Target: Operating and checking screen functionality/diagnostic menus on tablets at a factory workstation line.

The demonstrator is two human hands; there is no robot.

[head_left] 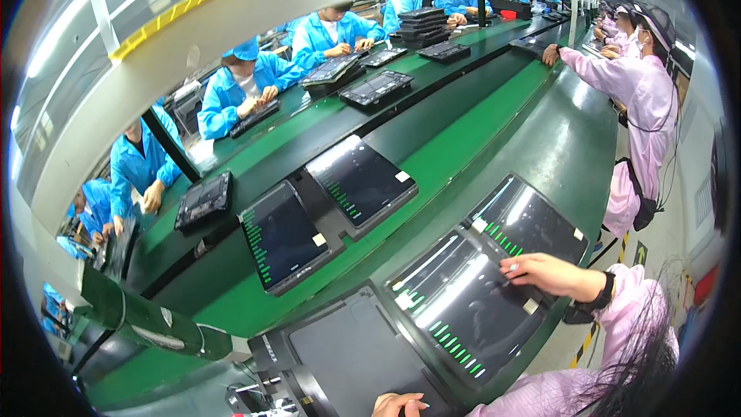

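Note:
My right hand [549, 273] lies flat, fingers apart, on the right edge of a dark tablet [455, 305] whose screen shows rows of green bars. It holds nothing, and a black band sits on its wrist. A second lit tablet [529, 220] lies just beyond it on the same green bench. My left hand [399, 404] shows only partly at the lower edge. It rests on the near edge of a dark grey tray [351, 351] beside the first tablet, and its grip is hidden.
Two more lit tablets [282, 235] [361, 181] sit on the black conveyor belt [455, 108]. Black devices [204, 199] [376, 89] lie on the far green bench, where several people in blue coats [239, 85] work. A person in pink [644, 100] stands at right. A white beam [231, 23] runs overhead.

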